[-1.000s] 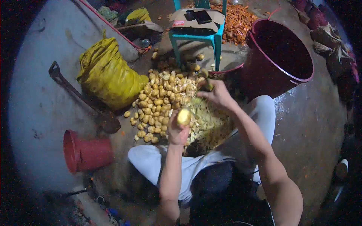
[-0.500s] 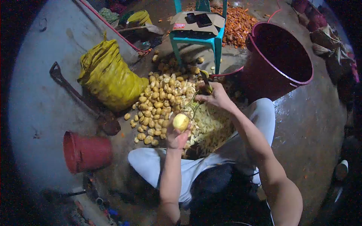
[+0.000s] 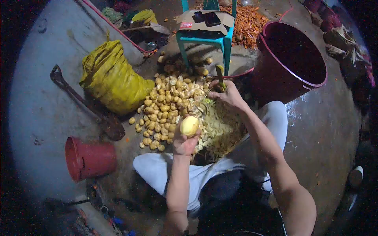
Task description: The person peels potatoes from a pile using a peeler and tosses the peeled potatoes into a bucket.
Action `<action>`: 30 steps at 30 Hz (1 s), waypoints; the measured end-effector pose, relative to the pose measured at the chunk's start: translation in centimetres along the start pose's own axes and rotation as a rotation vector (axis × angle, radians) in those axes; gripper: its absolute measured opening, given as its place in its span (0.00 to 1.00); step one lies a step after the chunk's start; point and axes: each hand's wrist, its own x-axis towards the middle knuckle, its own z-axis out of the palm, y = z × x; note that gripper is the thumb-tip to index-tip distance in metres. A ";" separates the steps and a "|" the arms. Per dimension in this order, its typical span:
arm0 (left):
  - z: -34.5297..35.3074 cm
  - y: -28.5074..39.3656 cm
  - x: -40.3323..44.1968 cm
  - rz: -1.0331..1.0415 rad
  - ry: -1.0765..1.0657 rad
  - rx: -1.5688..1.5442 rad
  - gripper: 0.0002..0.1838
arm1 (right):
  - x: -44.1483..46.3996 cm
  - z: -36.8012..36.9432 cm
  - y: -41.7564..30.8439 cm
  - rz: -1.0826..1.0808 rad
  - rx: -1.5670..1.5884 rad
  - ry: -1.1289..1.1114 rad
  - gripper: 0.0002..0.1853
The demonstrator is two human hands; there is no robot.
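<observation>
My left hand (image 3: 185, 143) holds up a peeled, pale yellow potato (image 3: 189, 126), its fingers wrapped round the underside. My right hand (image 3: 229, 95) is closed on a slim peeling tool (image 3: 220, 74) with a dark yellow-green end pointing away from me; whether it is a knife or a peeler I cannot tell. The tool is apart from the potato, up and to its right. Beneath my hands lies a heap of unpeeled potatoes (image 3: 161, 106) on the left, and a pile of pale peelings (image 3: 220, 126) on the right.
A yellow sack (image 3: 114, 78) leans beside a shovel (image 3: 78, 96) at left, with a red bucket (image 3: 94, 159) nearer me. A large maroon tub (image 3: 271, 78) stands at right. Ahead, a teal chair (image 3: 224, 49) carries cardboard and phones (image 3: 212, 19); orange pieces (image 3: 250, 29) lie behind it.
My right hand has shifted slightly right, and its tool has tipped more upright. The thin peel strip curving near the potato no longer shows there. The potato has turned in my left hand.
</observation>
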 end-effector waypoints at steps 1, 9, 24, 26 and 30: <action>0.0 -0.1 -0.1 0.019 0.040 -0.022 0.41 | -0.5 0.5 -0.9 -0.151 -0.035 -0.018 0.16; 0.2 0.2 -0.5 0.076 0.088 0.000 0.37 | -0.1 0.4 0.4 -0.168 -0.115 0.039 0.20; -1.1 0.2 -0.1 0.055 0.080 0.178 0.38 | -0.8 1.5 0.4 -0.195 -0.186 0.060 0.17; -1.1 0.3 -0.4 0.031 0.044 0.050 0.37 | 0.1 0.3 0.7 0.019 -0.067 -0.003 0.17; -1.5 -0.6 0.2 0.096 0.176 0.202 0.35 | -1.5 1.9 -1.8 -0.251 -0.111 -0.027 0.16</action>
